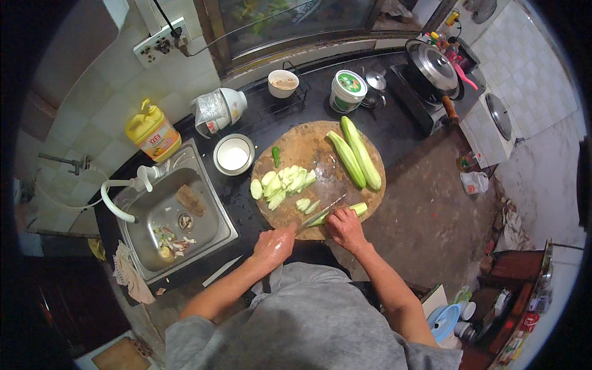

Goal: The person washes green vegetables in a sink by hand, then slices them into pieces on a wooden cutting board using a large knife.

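Observation:
My left hand (276, 241) is closed around the handle of a kitchen knife (320, 212), whose blade slants up to the right over a round wooden chopping board (319, 138). My right hand (344, 225) presses a peeled pale green gourd (359, 209) onto the board's near edge, with the blade alongside it. A few loose slices (303, 204) lie left of the blade. Beyond them is a heap of oval gourd slices (286, 181), with a green chili pepper (275, 156) above it. Two whole peeled gourds (360, 152) rest side by side at the board's right.
A steel sink (157, 231) with scraps stands left. Around the board's far side are a white-filled bowl (233, 155), stacked bowls (222, 111), a bowl of brownish contents (283, 84) and a lidded white tub (348, 91). A lidded wok (432, 67) sits on the stove at upper right.

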`<state>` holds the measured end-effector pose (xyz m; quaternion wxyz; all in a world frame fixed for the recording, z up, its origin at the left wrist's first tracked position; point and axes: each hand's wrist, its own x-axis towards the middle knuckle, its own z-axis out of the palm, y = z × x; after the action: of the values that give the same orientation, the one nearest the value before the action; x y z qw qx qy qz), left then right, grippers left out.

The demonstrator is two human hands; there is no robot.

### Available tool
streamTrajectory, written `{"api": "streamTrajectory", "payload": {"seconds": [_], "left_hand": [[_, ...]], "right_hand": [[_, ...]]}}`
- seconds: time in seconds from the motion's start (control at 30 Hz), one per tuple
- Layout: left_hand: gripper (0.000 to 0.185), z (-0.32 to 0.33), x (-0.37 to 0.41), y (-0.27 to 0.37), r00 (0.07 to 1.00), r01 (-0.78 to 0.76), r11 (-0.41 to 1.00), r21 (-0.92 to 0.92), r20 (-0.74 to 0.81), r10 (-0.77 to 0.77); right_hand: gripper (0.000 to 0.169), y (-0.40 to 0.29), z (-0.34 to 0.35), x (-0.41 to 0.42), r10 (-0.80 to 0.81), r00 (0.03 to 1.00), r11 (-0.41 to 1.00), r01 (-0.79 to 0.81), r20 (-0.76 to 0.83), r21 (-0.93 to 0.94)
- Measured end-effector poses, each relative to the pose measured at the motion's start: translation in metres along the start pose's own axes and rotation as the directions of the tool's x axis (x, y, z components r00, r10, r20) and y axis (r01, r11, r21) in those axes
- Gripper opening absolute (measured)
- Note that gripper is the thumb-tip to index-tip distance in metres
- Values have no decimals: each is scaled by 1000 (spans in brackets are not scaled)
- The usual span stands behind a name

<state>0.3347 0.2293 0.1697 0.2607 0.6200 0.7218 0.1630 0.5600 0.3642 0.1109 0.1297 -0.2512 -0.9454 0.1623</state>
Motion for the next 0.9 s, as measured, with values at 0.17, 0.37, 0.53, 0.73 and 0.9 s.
{"api": "streamTrajectory", "payload": {"seconds": [0.17,0.37,0.53,0.73,0.9], "left_hand": [[14,20,2,-9,997,27,999,44,72,-30],[19,6,9,-22,1000,12,1000,15,6,-12],[18,-14,10,-17,995,102,994,31,1,-102],[16,7,0,-11,999,53,996,67,-14,-52],[14,3,5,-12,1000,17,999,36,-15,-17]], "right_hand": [[48,-2,-25,2,-15,997,998,19,72,-57],[80,38,-2,5,20,984,985,12,178,-175],[76,21,-7,19,-19,998,986,30,68,-163],[60,18,-3,9,-54,998,996,55,19,-69],[53,13,-8,8,-63,998,996,63,-5,-67]]}}
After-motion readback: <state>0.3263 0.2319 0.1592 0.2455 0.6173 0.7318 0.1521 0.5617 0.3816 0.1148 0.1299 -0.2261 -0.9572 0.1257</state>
